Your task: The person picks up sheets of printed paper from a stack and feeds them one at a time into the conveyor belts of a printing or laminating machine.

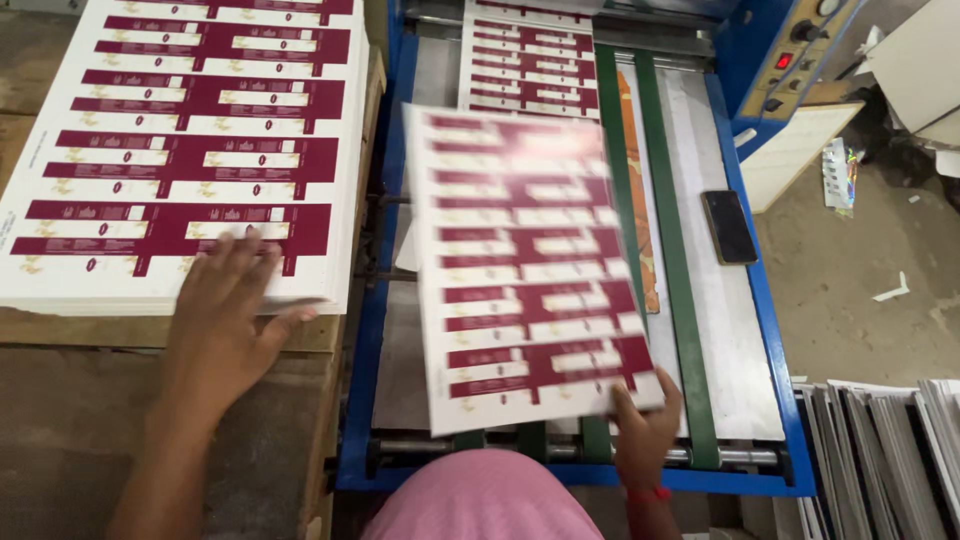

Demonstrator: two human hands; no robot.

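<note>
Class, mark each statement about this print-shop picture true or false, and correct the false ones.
1. The right hand grips the blurred maroon-and-white printed sheet by its near edge. True.
2. The left hand holds a black phone. False: it rests flat on the stack of printed sheets.
3. The black phone lies on the blue-framed machine bed. True.
4. The bed's belts are red. False: the belts are green.

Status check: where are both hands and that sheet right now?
Left hand flat on the stack of printed sheets. Right hand pinching the near edge of a blurred printed sheet above the feeder table. Phone lying beside the belts.
</note>
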